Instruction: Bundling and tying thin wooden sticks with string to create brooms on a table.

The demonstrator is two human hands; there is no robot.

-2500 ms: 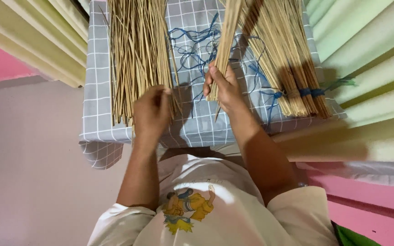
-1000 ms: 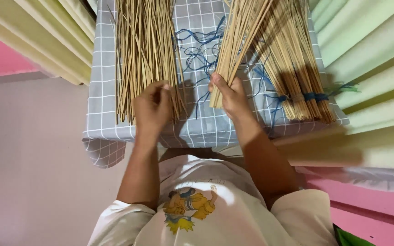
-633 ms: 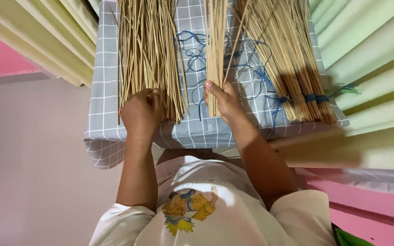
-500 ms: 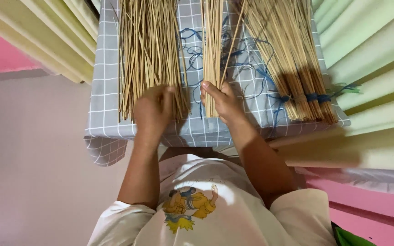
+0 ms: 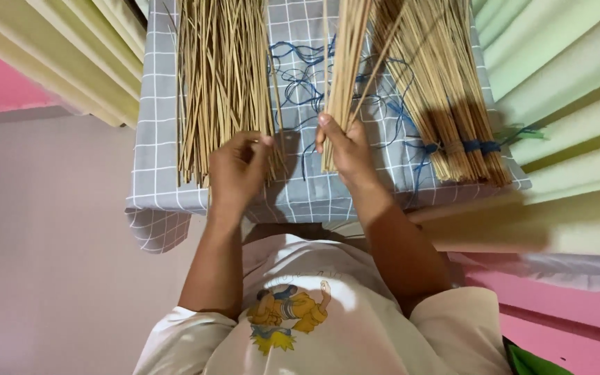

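My right hand (image 5: 344, 148) grips the lower end of a small bunch of thin tan sticks (image 5: 345, 62) that stands up off the grey checked cloth (image 5: 153, 146). My left hand (image 5: 237, 169) rests at the near end of a loose pile of the same sticks (image 5: 222, 76) on the left, with its fingertips pinching among a few of them. A tangle of blue string (image 5: 300, 76) lies on the cloth between the two hands. At the right lie sticks in bundles tied with blue string (image 5: 453, 90).
The cloth covers a small raised surface whose front edge (image 5: 293, 208) is just above my lap. Pale green and yellow folded fabric (image 5: 564, 76) hangs on both sides. The wall (image 5: 36, 243) is pink at the left.
My right hand has brought its bunch of sticks upright near the middle of the cloth. My left hand stayed at the near end of the loose pile, fingers shifting among the sticks.
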